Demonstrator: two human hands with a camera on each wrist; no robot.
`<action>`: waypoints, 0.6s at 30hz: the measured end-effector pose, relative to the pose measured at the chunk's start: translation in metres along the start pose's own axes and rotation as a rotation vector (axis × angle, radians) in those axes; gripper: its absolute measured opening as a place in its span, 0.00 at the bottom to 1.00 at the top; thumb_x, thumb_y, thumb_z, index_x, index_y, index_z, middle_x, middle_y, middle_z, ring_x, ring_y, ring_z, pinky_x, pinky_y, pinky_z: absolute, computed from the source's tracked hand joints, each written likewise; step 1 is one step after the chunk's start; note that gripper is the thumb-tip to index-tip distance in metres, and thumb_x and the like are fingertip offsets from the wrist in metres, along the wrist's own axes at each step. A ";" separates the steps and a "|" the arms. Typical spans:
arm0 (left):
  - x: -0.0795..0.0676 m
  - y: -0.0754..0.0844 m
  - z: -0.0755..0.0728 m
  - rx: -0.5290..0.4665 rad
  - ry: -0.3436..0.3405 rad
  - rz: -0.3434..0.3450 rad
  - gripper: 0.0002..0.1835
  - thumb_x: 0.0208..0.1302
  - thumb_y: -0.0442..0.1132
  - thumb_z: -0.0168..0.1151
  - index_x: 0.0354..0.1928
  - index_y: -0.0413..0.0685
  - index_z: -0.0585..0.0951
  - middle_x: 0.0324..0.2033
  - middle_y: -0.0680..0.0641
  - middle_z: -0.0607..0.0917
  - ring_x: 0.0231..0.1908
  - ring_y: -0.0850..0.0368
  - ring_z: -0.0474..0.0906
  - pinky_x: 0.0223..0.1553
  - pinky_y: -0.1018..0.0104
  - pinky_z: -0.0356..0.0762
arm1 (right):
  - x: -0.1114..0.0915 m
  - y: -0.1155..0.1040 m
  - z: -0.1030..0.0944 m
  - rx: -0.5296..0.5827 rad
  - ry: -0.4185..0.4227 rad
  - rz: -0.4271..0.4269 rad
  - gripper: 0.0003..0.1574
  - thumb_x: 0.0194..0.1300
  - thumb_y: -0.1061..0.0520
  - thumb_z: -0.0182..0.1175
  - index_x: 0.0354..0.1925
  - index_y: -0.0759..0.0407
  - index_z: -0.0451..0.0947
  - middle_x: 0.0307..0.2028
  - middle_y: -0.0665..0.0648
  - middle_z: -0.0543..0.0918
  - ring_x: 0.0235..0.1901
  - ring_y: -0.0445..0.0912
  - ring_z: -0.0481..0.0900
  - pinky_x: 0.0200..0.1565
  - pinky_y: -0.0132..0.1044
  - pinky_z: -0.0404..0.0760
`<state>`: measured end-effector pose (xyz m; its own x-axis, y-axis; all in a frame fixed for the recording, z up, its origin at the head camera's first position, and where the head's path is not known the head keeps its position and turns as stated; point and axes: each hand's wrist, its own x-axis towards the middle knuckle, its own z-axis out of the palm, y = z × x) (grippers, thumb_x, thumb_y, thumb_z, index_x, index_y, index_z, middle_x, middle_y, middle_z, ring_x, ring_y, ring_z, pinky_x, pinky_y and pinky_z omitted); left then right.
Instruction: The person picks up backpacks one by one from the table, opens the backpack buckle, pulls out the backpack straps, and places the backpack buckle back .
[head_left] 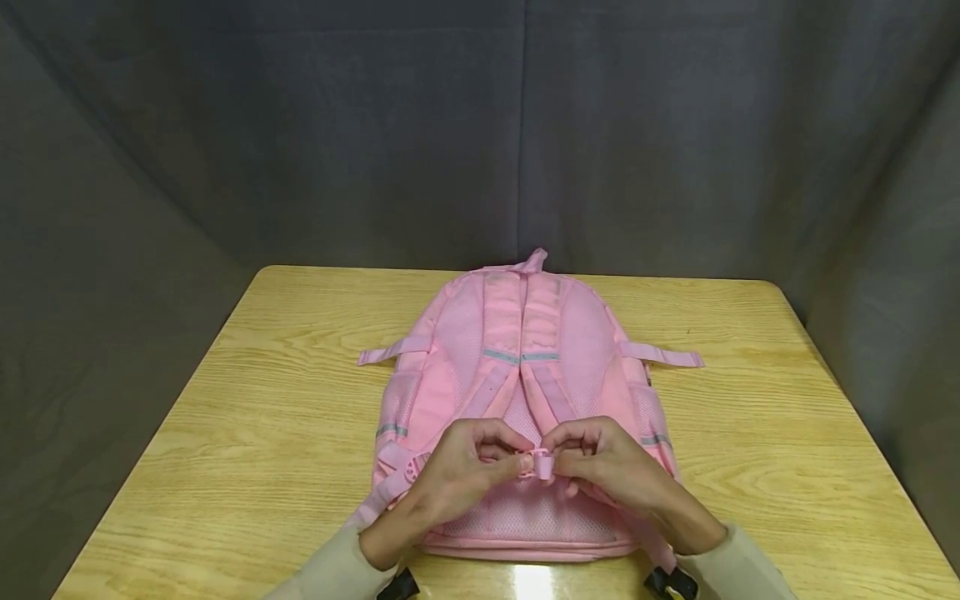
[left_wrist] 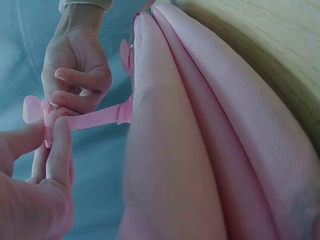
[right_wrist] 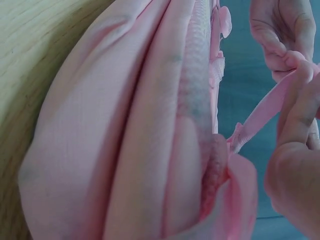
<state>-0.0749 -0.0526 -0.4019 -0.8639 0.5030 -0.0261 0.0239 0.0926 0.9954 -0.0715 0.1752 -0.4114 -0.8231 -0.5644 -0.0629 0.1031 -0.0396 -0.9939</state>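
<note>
A pink backpack [head_left: 517,400] lies on the table with its shoulder straps [head_left: 540,312] facing up and its top pointing away. Over its lower part, both hands meet at a small pink plastic buckle [head_left: 527,463]. My left hand [head_left: 468,462] pinches the buckle between thumb and fingers. From the other side, my right hand [head_left: 611,467] pinches the pink webbing strap [head_left: 544,465] where it loops through the buckle. In the left wrist view, the taut webbing [left_wrist: 95,117] runs from the buckle to the backpack, and a short loop [left_wrist: 32,107] sticks out beyond it.
The backpack rests on a wood-grain table [head_left: 247,433]. Side straps [head_left: 671,356] stick out at both its sides, and another adjuster buckle [head_left: 412,468] sits by my left wrist. Dark grey cloth [head_left: 375,142] hangs behind and beside the table.
</note>
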 end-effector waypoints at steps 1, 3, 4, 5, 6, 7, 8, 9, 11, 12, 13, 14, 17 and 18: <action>0.000 0.000 0.000 -0.004 -0.001 -0.001 0.08 0.61 0.34 0.69 0.40 0.37 0.86 0.32 0.43 0.89 0.31 0.58 0.84 0.34 0.73 0.80 | 0.000 0.000 0.000 0.009 -0.005 0.001 0.08 0.66 0.70 0.56 0.42 0.71 0.79 0.29 0.52 0.85 0.16 0.32 0.68 0.25 0.24 0.78; 0.000 0.000 0.000 -0.015 -0.004 -0.007 0.08 0.61 0.34 0.69 0.40 0.37 0.85 0.32 0.42 0.89 0.31 0.60 0.84 0.34 0.73 0.80 | -0.001 0.000 -0.001 0.033 -0.016 0.010 0.07 0.66 0.69 0.57 0.42 0.69 0.80 0.29 0.53 0.86 0.16 0.32 0.69 0.25 0.24 0.78; 0.000 0.000 0.000 -0.022 -0.006 -0.011 0.08 0.61 0.33 0.69 0.40 0.36 0.85 0.32 0.42 0.89 0.31 0.60 0.84 0.34 0.73 0.80 | -0.001 0.000 -0.001 0.048 -0.024 0.018 0.07 0.66 0.69 0.57 0.41 0.67 0.80 0.29 0.53 0.86 0.17 0.32 0.71 0.25 0.24 0.79; 0.000 0.000 0.000 -0.029 -0.010 -0.012 0.08 0.61 0.33 0.68 0.40 0.36 0.85 0.33 0.42 0.89 0.31 0.60 0.84 0.35 0.73 0.80 | -0.002 0.000 -0.001 0.064 -0.031 0.029 0.06 0.67 0.68 0.57 0.41 0.66 0.80 0.30 0.53 0.86 0.19 0.33 0.72 0.26 0.24 0.78; 0.000 -0.001 0.000 -0.032 -0.013 -0.013 0.08 0.61 0.33 0.68 0.40 0.36 0.85 0.33 0.41 0.89 0.31 0.61 0.84 0.35 0.73 0.80 | -0.002 0.000 -0.001 0.078 -0.036 0.041 0.06 0.67 0.68 0.58 0.41 0.65 0.80 0.30 0.53 0.86 0.20 0.34 0.74 0.26 0.24 0.79; 0.000 -0.001 0.001 -0.034 -0.016 -0.011 0.08 0.61 0.33 0.68 0.40 0.35 0.85 0.33 0.41 0.89 0.32 0.61 0.84 0.35 0.73 0.80 | -0.002 0.000 -0.001 0.088 -0.040 0.052 0.06 0.67 0.68 0.58 0.41 0.64 0.80 0.30 0.53 0.86 0.22 0.35 0.76 0.27 0.24 0.79; -0.001 -0.001 0.001 -0.035 -0.019 -0.009 0.08 0.61 0.33 0.68 0.40 0.35 0.85 0.34 0.41 0.89 0.32 0.61 0.84 0.35 0.73 0.81 | -0.003 -0.001 -0.001 0.095 -0.039 0.062 0.05 0.67 0.67 0.59 0.41 0.64 0.80 0.30 0.53 0.86 0.24 0.36 0.78 0.27 0.25 0.80; -0.001 -0.001 0.001 -0.036 -0.022 -0.005 0.08 0.61 0.33 0.69 0.40 0.35 0.85 0.34 0.41 0.89 0.32 0.61 0.84 0.35 0.73 0.81 | -0.003 -0.001 -0.001 0.099 -0.038 0.069 0.05 0.67 0.67 0.59 0.40 0.63 0.81 0.30 0.53 0.86 0.26 0.37 0.80 0.28 0.25 0.80; -0.001 0.000 0.001 -0.041 -0.028 0.005 0.08 0.61 0.33 0.69 0.40 0.34 0.85 0.34 0.40 0.89 0.32 0.61 0.84 0.36 0.72 0.82 | -0.004 -0.001 -0.001 0.103 -0.031 0.078 0.04 0.67 0.66 0.59 0.40 0.63 0.81 0.30 0.52 0.86 0.28 0.38 0.81 0.29 0.26 0.81; -0.001 0.000 0.002 -0.043 -0.029 0.009 0.09 0.61 0.33 0.69 0.40 0.34 0.85 0.35 0.40 0.89 0.32 0.61 0.84 0.36 0.72 0.82 | -0.004 -0.001 -0.001 0.103 -0.028 0.078 0.04 0.67 0.66 0.60 0.40 0.63 0.81 0.30 0.52 0.86 0.29 0.39 0.82 0.30 0.26 0.81; -0.001 0.000 0.002 -0.042 -0.029 0.012 0.09 0.61 0.33 0.69 0.40 0.34 0.85 0.35 0.40 0.88 0.32 0.61 0.84 0.36 0.72 0.82 | -0.004 -0.001 0.000 0.102 -0.025 0.076 0.04 0.67 0.66 0.60 0.40 0.63 0.81 0.30 0.52 0.86 0.30 0.39 0.82 0.30 0.26 0.81; -0.001 0.001 0.002 -0.043 -0.030 0.013 0.09 0.61 0.32 0.69 0.40 0.34 0.85 0.34 0.40 0.88 0.32 0.61 0.84 0.36 0.72 0.82 | -0.004 -0.001 0.000 0.106 -0.025 0.073 0.04 0.67 0.67 0.60 0.40 0.63 0.81 0.30 0.52 0.86 0.30 0.39 0.83 0.30 0.26 0.82; -0.001 0.001 0.002 -0.041 -0.034 0.009 0.08 0.61 0.31 0.68 0.40 0.33 0.85 0.34 0.40 0.88 0.32 0.61 0.84 0.36 0.72 0.82 | -0.004 -0.001 0.000 0.126 -0.038 0.056 0.05 0.67 0.68 0.59 0.40 0.63 0.81 0.30 0.52 0.87 0.30 0.38 0.83 0.31 0.26 0.82; -0.001 0.002 0.002 -0.040 -0.035 0.009 0.08 0.61 0.31 0.68 0.40 0.33 0.85 0.34 0.40 0.88 0.32 0.61 0.84 0.36 0.72 0.82 | -0.004 -0.001 0.000 0.135 -0.045 0.047 0.06 0.67 0.68 0.58 0.40 0.63 0.81 0.30 0.52 0.87 0.30 0.38 0.83 0.31 0.26 0.82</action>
<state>-0.0733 -0.0508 -0.4004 -0.8455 0.5335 -0.0197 0.0109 0.0542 0.9985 -0.0687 0.1776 -0.4100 -0.7899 -0.6047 -0.1023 0.2180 -0.1210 -0.9684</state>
